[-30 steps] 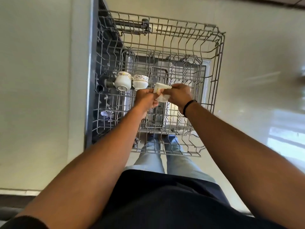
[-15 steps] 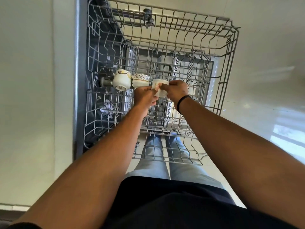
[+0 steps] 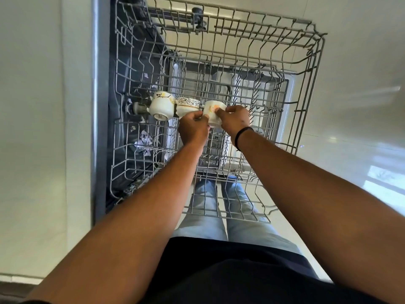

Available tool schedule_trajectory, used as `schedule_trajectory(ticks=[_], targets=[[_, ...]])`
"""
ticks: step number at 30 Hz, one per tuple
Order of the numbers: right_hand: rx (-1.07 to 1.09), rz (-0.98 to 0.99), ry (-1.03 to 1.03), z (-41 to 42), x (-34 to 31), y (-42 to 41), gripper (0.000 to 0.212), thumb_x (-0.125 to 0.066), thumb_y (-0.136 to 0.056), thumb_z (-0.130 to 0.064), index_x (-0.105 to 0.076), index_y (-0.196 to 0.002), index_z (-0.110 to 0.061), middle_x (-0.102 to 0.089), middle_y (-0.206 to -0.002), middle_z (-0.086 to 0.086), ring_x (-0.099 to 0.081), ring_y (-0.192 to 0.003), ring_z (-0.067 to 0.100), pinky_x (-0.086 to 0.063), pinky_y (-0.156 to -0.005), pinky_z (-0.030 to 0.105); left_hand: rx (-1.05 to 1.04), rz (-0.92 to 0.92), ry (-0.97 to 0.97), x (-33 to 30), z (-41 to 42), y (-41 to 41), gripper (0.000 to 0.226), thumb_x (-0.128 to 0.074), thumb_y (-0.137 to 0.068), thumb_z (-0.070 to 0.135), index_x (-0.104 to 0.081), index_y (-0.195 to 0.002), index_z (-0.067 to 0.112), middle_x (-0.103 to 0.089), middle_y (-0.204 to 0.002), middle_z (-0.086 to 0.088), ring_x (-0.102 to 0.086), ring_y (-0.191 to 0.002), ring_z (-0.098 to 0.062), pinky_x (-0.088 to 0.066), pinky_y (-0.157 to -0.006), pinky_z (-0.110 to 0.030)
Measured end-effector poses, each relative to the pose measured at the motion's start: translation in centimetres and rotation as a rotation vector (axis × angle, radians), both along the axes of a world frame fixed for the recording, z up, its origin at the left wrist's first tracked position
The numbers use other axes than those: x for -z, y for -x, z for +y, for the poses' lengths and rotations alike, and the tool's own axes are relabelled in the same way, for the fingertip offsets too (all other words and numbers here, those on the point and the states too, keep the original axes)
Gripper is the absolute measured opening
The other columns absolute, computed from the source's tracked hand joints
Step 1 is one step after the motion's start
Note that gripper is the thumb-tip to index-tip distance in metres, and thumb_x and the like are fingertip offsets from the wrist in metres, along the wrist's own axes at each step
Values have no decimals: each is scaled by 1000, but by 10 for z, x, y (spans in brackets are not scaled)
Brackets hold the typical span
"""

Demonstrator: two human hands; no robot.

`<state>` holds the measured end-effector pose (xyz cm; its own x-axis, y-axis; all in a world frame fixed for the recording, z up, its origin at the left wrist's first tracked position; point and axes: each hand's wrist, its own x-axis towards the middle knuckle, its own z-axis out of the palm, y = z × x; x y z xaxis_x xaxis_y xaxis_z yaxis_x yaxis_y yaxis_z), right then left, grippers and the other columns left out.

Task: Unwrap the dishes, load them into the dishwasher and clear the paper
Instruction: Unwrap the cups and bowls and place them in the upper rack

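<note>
A grey wire dishwasher rack (image 3: 311, 69) is pulled out in front of me. Two white patterned cups lie in it side by side: one with a gold motif (image 3: 161, 105) and one with a dark band (image 3: 188, 104). Right of them is a third white cup (image 3: 211, 110) with an orange pattern, at the level of the rack wires. My left hand (image 3: 192, 128) grips its left side and my right hand (image 3: 233, 119) grips its right side. Whether the cup rests on the wires I cannot tell.
Scraps of torn paper (image 3: 143, 139) lie inside the dark dishwasher tub at the left. The lower rack and open door (image 3: 285, 88) show through the wires. A pale cabinet front (image 3: 43, 128) stands at the left, shiny floor (image 3: 361, 139) at the right. My legs are under the rack.
Both hands have carried the cup toward the other two cups and lower to the rack wires. The cup's orange pattern now shows; the view has closed in on the rack.
</note>
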<state>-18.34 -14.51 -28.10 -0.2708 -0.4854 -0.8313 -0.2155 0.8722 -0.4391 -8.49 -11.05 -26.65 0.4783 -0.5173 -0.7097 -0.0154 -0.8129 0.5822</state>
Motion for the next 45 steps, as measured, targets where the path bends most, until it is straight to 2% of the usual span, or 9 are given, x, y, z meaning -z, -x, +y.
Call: schedule_trajectory(ticks=[9,13,17,21,24,27,29,38,45], targets=[[-1,-127,17,13,8,9,54,-74,-50,-52,-56,-94,-26,-72,-104,13,-62,-80,27,-58,-87,57,13,-56,57,-12,7,0,7,-68,-94,20,-70,-100,19,-75,-97,-6,-74,-84,-25,-61,-78,-50],[14,-110,30,9,-34,17,34,-79,-69,-33,-54,-90,-23,-68,-98,10,-68,-82,31,-61,-82,54,-26,-36,61,-28,9,-1,17,-70,-93,23,-71,-107,13,-74,-100,-8,-73,-84,-27,-62,-78,-50],[-28,-74,50,9,-70,30,28,-74,-86,-22,-61,-108,-12,-69,-96,9,-67,-69,25,-64,-68,44,-46,-1,87,-58,16,0,20,-71,-92,25,-71,-109,14,-73,-106,-8,-73,-89,-26,-62,-81,-47],[-28,-110,125,7,-120,39,11,-68,-90,-16,-61,-82,-15,-63,-72,5,-58,-57,22,-54,-58,32,-60,23,144,-93,24,-2,21,-73,-91,26,-73,-109,14,-75,-102,-10,-73,-89,-29,-62,-81,-50],[-27,-202,179,8,-154,37,8,-66,-92,-15,-62,-88,-9,-58,-68,5,-50,-49,20,-47,-50,29,-90,50,216,-130,28,1,20,-70,-94,21,-73,-111,10,-75,-96,-7,-73,-82,-27,-62,-79,-50],[-22,-313,234,12,-181,24,9,-65,-95,-14,-62,-92,-7,-55,-68,7,-45,-47,18,-42,-47,26,-113,76,303,-160,40,-2,4,-70,-95,21,-73,-93,21,-74,-89,-3,-74,-89,-31,-61,-83,-48],[-47,-378,258,18,-196,8,11,-66,-95,-16,-61,-90,-9,-56,-67,6,-46,-46,18,-44,-47,26,-147,91,341,-180,54,-7,9,-70,-94,21,-73,-85,23,-76,-89,-11,-73,-91,-35,-62,-82,-45],[-349,-578,329,87,-257,-72,11,-64,-97,-14,-63,-86,-10,-62,-67,5,-52,-52,15,-46,-46,24,-340,-37,481,-252,142,-57,17,-70,-95,20,-74,-100,4,-77,-89,-13,-77,-82,-24,-63,-77,-38],[-654,-615,379,154,-296,-154,9,-65,-96,-14,-66,-99,-6,-67,-78,11,-58,-58,20,-50,-52,28,-642,-35,583,-285,225,-122,11,-69,-95,13,-72,-84,12,-76,-76,-4,-72,-71,-22,-60,-71,-33]])
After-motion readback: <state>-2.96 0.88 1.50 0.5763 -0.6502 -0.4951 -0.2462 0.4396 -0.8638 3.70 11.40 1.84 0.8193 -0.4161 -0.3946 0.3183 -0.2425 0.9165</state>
